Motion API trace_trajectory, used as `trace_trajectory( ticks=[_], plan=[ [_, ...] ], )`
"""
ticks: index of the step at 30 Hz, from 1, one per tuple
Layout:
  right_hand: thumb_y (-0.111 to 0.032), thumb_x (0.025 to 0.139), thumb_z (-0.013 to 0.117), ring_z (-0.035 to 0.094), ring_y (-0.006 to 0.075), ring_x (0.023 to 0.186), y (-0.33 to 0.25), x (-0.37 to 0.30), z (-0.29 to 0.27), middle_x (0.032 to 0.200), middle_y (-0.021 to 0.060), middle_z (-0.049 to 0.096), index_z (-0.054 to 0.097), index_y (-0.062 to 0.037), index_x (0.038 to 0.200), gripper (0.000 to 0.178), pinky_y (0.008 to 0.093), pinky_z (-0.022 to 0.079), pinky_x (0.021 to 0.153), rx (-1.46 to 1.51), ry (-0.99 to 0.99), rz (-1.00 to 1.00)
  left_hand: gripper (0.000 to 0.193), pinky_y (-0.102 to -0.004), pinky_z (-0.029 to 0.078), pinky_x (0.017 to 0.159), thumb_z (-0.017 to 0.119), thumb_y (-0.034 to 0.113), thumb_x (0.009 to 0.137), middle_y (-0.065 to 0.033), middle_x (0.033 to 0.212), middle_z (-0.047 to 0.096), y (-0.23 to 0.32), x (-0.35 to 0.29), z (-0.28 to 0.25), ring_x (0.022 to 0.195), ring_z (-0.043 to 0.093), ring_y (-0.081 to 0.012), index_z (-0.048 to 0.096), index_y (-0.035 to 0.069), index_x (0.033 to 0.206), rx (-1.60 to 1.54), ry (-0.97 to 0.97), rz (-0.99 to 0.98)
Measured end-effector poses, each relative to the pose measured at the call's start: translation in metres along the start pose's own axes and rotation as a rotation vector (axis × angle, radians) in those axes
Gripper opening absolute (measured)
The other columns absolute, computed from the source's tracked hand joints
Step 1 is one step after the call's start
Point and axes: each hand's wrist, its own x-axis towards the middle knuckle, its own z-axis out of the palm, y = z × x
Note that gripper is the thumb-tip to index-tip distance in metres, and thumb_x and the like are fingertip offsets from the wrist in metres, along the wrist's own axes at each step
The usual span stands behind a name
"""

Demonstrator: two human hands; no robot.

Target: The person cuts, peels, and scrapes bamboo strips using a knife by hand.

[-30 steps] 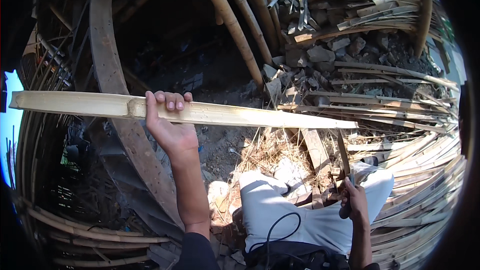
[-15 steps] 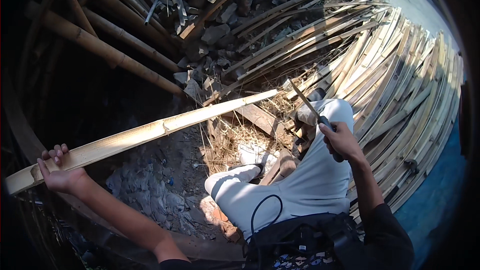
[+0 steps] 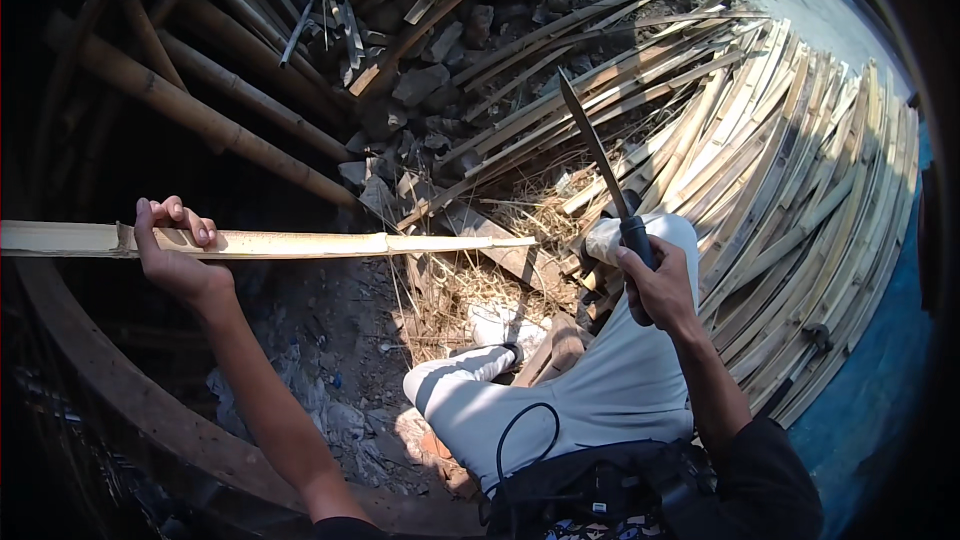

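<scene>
A long split bamboo strip [image 3: 300, 244] lies almost level across the left half of the view, its pale inner face catching the sun. Around it, toward its left part, my left hand [image 3: 182, 250] is closed, fingers curled over the upper edge. The strip's narrow right end rests over or just above a wooden board [image 3: 520, 262]; I cannot tell whether they touch. My right hand [image 3: 655, 282] grips the dark handle of a long-bladed knife [image 3: 597, 150] above my right knee. Its blade points up and slightly left, apart from the strip.
Many split bamboo strips [image 3: 800, 180] are stacked at the right, with more [image 3: 590, 80] toward the far side. Thick bamboo poles [image 3: 220, 125] lean at the far left. Rubble stones [image 3: 420, 85] and dry shavings [image 3: 480, 285] cover ground ahead of my legs.
My left hand has moved up and right, swinging the bamboo strip from a slant to nearly level. The knife has risen, its blade now steeper and farther from the strip's end.
</scene>
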Motion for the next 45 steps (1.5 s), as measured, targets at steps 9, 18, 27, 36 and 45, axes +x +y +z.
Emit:
trace_trajectory(
  ticks=[9,18,27,36,45],
  plan=[
    [-0.019,0.088,0.062,0.049,0.0073,0.043,0.006,0.000,0.008,0.057,0.0010,0.053,0.058,0.0030,0.093,0.023,0.0231,0.039,0.039,0.054,-0.053,0.002,0.013,-0.0268,0.037,0.049,0.048,0.011,0.081,-0.0043,0.064,0.043,0.007,0.042,-0.027,0.050,0.043,-0.0150,0.040,0.010,0.071,-0.122,-0.174,0.093],
    [-0.018,0.087,0.062,0.053,0.0073,0.050,0.018,0.009,0.026,0.064,0.0028,0.057,0.057,0.0047,0.094,0.024,0.0232,0.043,0.044,0.056,-0.081,-0.015,0.019,-0.0235,0.028,0.044,0.048,0.006,0.075,-0.0010,0.057,0.031,0.022,0.076,0.003,0.046,0.033,-0.0112,0.033,0.010,0.065,-0.094,-0.316,0.101],
    [-0.012,0.081,0.062,0.057,0.0108,0.055,0.040,0.015,0.054,0.069,0.0064,0.060,0.057,0.0077,0.097,0.026,0.0254,0.047,0.051,0.072,-0.128,-0.037,0.024,-0.0221,0.025,0.041,0.050,0.008,0.077,0.0007,0.055,0.030,-0.007,0.080,0.034,0.043,0.030,-0.0084,0.033,0.012,0.061,-0.047,-0.306,0.078],
    [-0.013,0.079,0.066,0.066,0.0196,0.068,0.124,0.097,0.123,0.078,0.0124,0.066,0.054,0.0011,0.106,0.033,0.0327,0.052,0.063,-0.144,-0.373,-0.018,0.021,-0.0208,0.024,0.040,0.040,0.000,0.067,-0.0002,0.055,0.027,-0.026,0.101,0.056,0.045,0.025,-0.0093,0.025,0.011,0.057,-0.130,-0.454,0.101],
    [-0.040,0.080,0.063,0.061,0.0366,0.060,0.205,0.100,0.170,0.059,0.0243,0.057,0.060,0.0062,0.067,0.048,0.0440,0.048,0.062,-0.518,-0.277,-0.285,0.019,-0.0219,0.022,0.040,0.041,0.003,0.055,-0.0024,0.054,0.027,-0.026,0.098,0.071,0.046,0.024,-0.0110,0.024,0.012,0.054,-0.070,-0.434,0.108]
  ],
)
